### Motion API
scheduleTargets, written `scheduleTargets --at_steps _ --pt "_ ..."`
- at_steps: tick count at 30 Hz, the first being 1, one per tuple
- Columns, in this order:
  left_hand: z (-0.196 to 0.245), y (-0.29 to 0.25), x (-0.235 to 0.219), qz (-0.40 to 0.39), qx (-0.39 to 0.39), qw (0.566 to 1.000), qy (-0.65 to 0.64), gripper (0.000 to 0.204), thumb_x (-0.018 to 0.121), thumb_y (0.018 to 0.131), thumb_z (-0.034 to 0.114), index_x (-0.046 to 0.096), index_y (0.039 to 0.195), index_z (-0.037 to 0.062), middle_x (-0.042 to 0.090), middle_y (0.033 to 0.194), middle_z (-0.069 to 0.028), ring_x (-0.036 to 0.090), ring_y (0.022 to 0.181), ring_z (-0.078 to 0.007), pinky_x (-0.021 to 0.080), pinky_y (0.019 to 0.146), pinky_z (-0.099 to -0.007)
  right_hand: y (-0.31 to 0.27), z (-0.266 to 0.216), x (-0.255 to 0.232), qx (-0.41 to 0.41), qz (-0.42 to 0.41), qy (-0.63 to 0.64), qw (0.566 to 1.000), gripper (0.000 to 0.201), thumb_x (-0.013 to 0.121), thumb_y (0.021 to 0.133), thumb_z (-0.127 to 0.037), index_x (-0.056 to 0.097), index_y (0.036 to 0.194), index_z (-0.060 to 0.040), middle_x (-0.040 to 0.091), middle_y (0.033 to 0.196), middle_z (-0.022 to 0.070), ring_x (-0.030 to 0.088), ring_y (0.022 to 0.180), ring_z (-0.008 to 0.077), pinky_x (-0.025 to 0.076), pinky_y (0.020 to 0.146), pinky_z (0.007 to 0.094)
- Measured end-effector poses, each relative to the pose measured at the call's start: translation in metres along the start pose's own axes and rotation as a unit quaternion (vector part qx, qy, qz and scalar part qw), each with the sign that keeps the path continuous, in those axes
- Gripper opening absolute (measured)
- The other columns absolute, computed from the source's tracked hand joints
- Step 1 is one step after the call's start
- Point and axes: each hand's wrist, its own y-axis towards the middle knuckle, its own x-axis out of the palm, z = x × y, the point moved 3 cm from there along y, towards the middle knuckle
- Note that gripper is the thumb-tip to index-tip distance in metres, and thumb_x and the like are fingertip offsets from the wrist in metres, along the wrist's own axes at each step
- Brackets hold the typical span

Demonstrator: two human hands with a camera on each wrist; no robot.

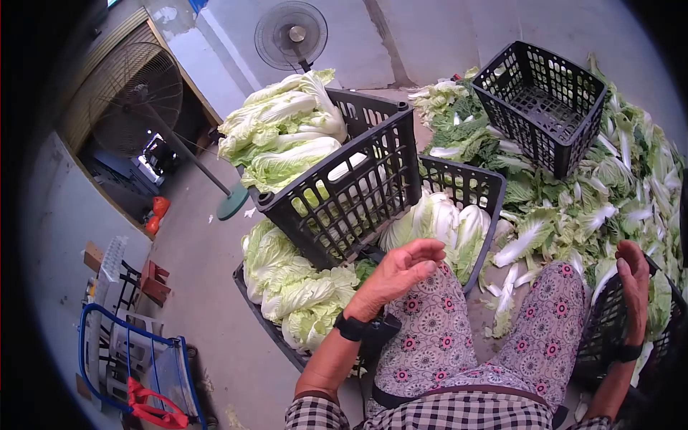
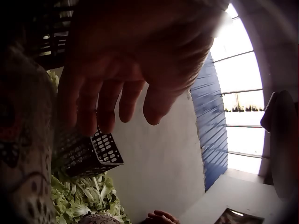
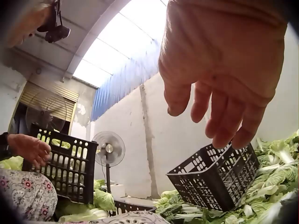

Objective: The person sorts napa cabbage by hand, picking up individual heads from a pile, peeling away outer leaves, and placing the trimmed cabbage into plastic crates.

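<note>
Both hands are raised and hold nothing. The left hand [image 1: 401,276] is above the patterned trouser leg at the left, near a crate of cabbages, its fingers loosely bent. In its wrist view the left hand [image 2: 140,60] shows a bare palm. At the right, the right hand [image 1: 633,283] hovers beside the knee, near a low black crate [image 1: 598,340] with leaves in it. The right hand [image 3: 219,74] hangs with relaxed fingers in its wrist view. A black crate [image 1: 344,197] full of cabbages [image 1: 294,118] rests tilted on other filled crates.
An empty-looking black crate [image 1: 537,107] sits on a heap of loose leaves [image 1: 530,193] at the back right. Two fans stand behind, one on a green base [image 1: 233,203]. A blue-framed trolley [image 1: 136,333] and a small red stool [image 1: 154,282] are at the left.
</note>
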Motion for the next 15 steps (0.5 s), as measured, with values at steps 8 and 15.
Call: scheduleTargets --at_steps 8,15 --pt "0.092 -0.042 -0.055 0.168 0.121 0.971 0.122 0.041 0.062 0.087 0.022 0.052 0.12 0.0007 0.062 0.107 -0.0083 0.058 0.1 -0.0156 0.045 0.09 -0.0295 0.017 -0.004 0.024 0.014 -0.089 0.022 0.996 0.055 0.066 0.081 -0.033 0.05 0.119 0.0027 0.057 0.108 0.0087 0.053 0.105 0.0181 0.04 0.094 0.0312" --pt "0.152 -0.07 -0.113 0.301 0.199 0.908 0.215 0.037 0.063 0.087 0.025 0.057 0.112 -0.0011 0.065 0.098 -0.0079 0.061 0.089 -0.0148 0.048 0.08 -0.0274 0.023 -0.011 0.05 0.037 -0.183 0.003 0.982 0.067 0.069 0.077 -0.046 0.049 0.119 0.0023 0.057 0.11 0.0136 0.054 0.104 0.0221 0.043 0.089 0.0338"
